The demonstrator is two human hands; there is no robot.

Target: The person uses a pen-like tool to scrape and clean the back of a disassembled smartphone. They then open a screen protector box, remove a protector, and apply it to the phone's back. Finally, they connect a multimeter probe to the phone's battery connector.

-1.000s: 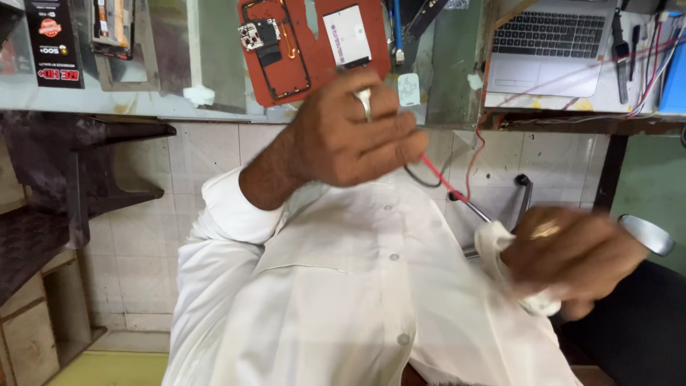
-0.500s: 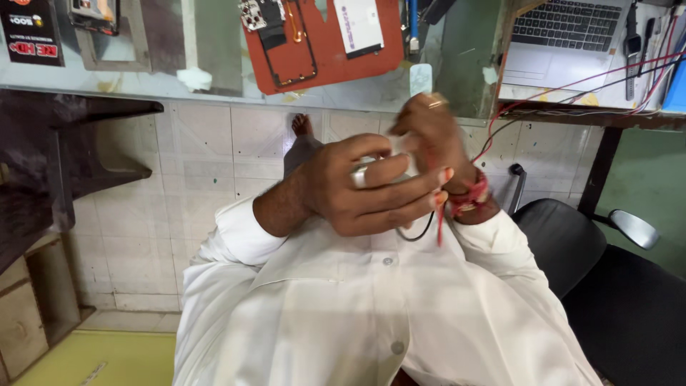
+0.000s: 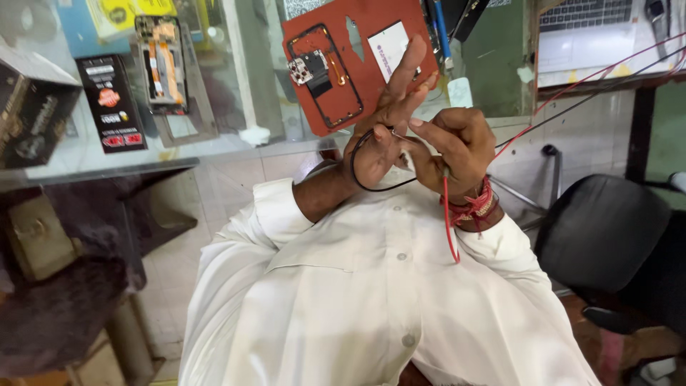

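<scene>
Head view. The left hand (image 3: 382, 139) is raised in front of the white shirt (image 3: 357, 300), palm turned toward the right hand, with 2 fingers (image 3: 406, 64) extending straight toward 1 o'clock and lying side by side, not spread. A thin black wire (image 3: 357, 175) is looping around the heel of this hand, curving from 12 o'clock down to 6 o'clock and running on toward 3 o'clock into the other hand.

The right hand (image 3: 457, 146) is sitting just beside the left, at its 3 o'clock, touching it at the palm. Its fingers (image 3: 436, 139) are curling inward and pinching a small pale object against the left palm; whether that object is a wire end or a part cannot be told. A red wire (image 3: 449, 214) is hanging from this hand toward 6 o'clock, its long axis near vertical, past red wrist threads (image 3: 471, 207).

The wire junction is lying between the 2 hands, nearer the right fingers, which are already closing on it.

At 12 o'clock, the tabletop (image 3: 236, 146) is carrying a red mat (image 3: 364, 93) with an opened phone frame (image 3: 325, 75). A laptop (image 3: 586, 28) is standing at 2 o'clock and a black chair (image 3: 600, 229) at 4 o'clock.
</scene>
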